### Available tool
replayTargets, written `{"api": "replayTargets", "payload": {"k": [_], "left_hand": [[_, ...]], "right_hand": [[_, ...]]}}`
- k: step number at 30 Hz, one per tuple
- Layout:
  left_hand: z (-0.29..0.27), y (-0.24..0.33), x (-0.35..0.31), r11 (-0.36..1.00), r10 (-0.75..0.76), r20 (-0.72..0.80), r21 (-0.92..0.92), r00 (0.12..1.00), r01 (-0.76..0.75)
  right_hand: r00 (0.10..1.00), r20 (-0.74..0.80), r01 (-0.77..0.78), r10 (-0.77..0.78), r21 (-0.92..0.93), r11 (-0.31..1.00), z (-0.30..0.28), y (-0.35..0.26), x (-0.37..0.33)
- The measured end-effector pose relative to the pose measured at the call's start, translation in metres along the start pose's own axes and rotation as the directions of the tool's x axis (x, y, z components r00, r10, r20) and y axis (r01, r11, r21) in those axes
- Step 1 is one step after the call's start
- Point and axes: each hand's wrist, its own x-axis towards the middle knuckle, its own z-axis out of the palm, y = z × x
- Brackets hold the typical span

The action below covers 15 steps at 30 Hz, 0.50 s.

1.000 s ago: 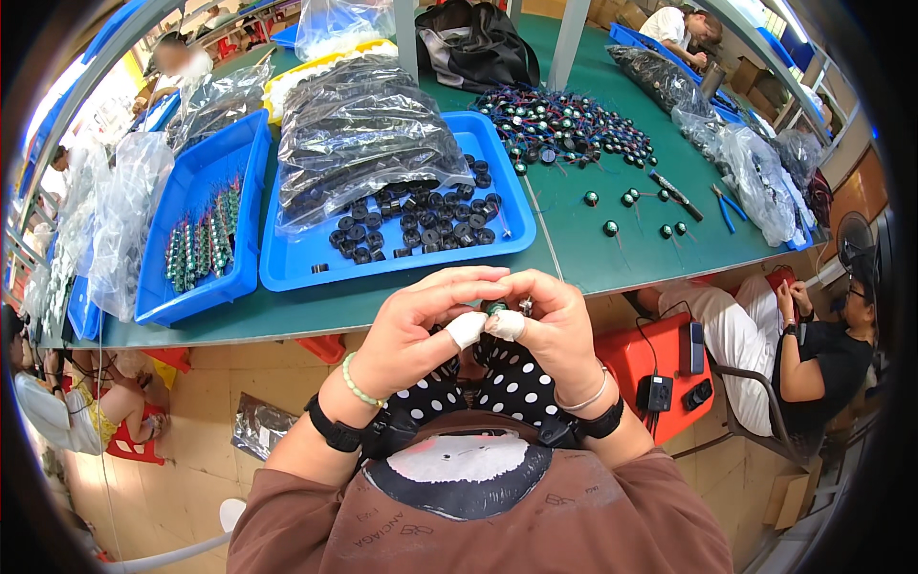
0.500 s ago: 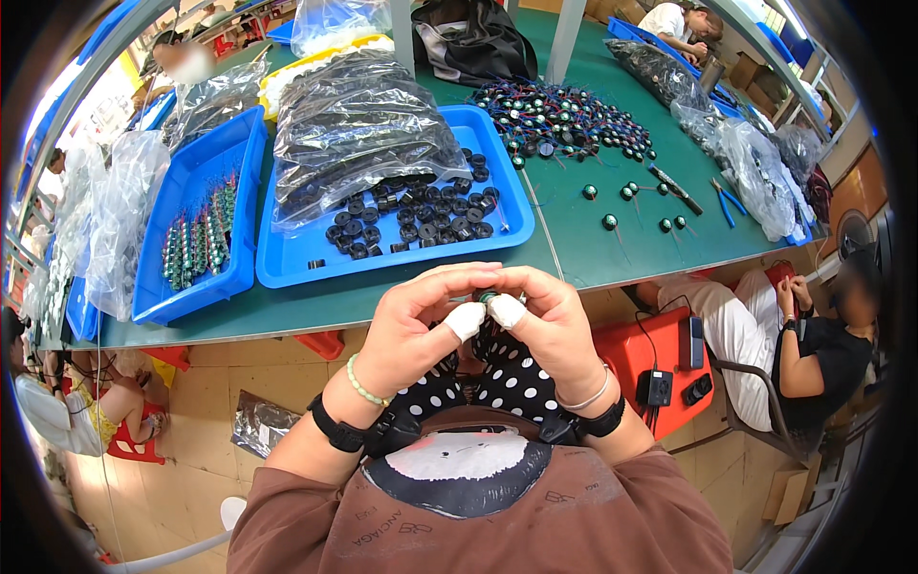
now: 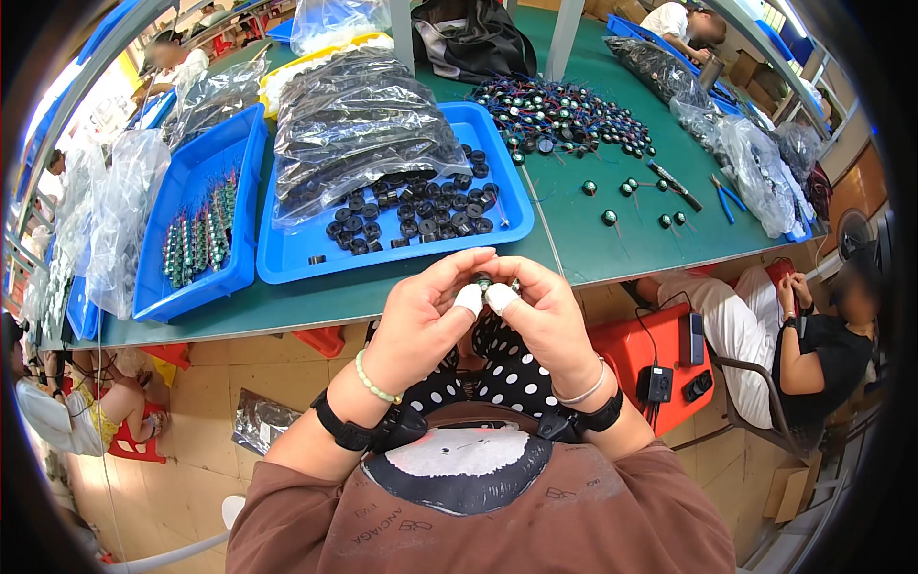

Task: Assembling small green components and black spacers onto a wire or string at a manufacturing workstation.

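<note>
My left hand [image 3: 428, 308] and my right hand [image 3: 543, 311] meet just off the table's near edge. Between their thumbs and fingers they pinch a small round part with a green circuit board [image 3: 483, 280], partly hidden by the fingertips. Both thumbs wear white finger covers. Just beyond my hands is a blue tray [image 3: 382, 272] of black round plastic housings [image 3: 438, 216], partly covered by a clear bag of dark parts [image 3: 359, 124]. Further right lies a heap of round green-board parts with wires [image 3: 564, 120], with several loose ones nearer me.
A blue bin [image 3: 153, 298] at left holds rows of green boards [image 3: 199, 234]. On the right lie a black marker [image 3: 675, 187], blue-handled pliers [image 3: 729, 199] and plastic bags [image 3: 751, 172]. Beside me is a red stool [image 3: 650, 368] with small devices; a co-worker [image 3: 808, 354] sits beyond.
Both hands have shifted slightly away from me, toward the table, still gripping the small round part. A bit more of its green board shows between the thumbs.
</note>
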Motion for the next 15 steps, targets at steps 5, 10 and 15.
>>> {"api": "replayTargets", "payload": {"k": [5, 10, 15], "left_hand": [[-0.0005, -0.0052, 0.0012, 0.999, 0.008, -0.013, 0.045, 1.0, -0.008], [0.0012, -0.0041, 0.0014, 0.995, 0.005, -0.03, 0.097, 1.0, -0.002], [0.0049, -0.0043, 0.0017, 0.998, 0.066, -0.038, 0.028, 0.997, -0.065]], "right_hand": [[1.0, -0.027, 0.013, -0.014, -0.019, 1.0, 0.0018, 0.0028, 0.0014], [0.993, -0.093, 0.062, -0.07, -0.083, 0.995, 0.0057, 0.0066, 0.0028], [0.964, -0.13, 0.203, -0.233, -0.205, 0.957, 0.0079, 0.0093, 0.0033]]}}
